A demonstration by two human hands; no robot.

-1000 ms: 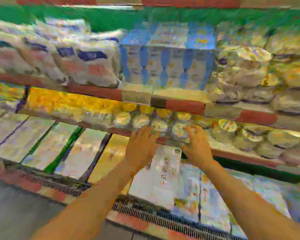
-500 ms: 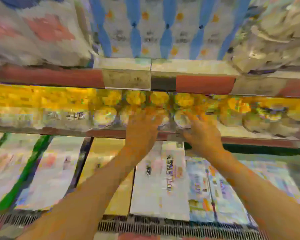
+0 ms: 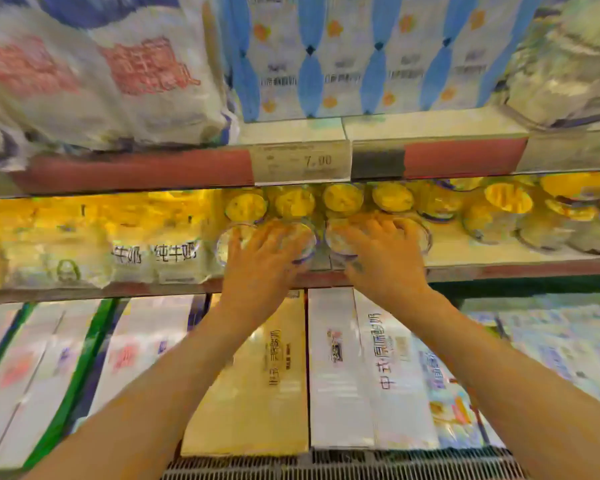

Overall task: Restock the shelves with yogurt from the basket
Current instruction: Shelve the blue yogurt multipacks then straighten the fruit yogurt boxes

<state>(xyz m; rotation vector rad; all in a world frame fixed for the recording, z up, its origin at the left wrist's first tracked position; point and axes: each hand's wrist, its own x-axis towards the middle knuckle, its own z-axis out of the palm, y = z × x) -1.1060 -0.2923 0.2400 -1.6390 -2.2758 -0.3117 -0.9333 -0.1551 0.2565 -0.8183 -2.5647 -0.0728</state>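
Yogurt cups (image 3: 227,241) front row, middle shelf (image 3: 499,268), frame centre; left hand (image 3: 260,261) and right hand (image 3: 385,258) spread flat on lids, gripping nothing; uneven shove may topple back row (image 3: 342,197); backward drag may tip cups off lip.

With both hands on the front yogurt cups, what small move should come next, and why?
Probably nudge them back against the rear row: left hand and right hand lie flat on front cups that sit at the shelf lip.
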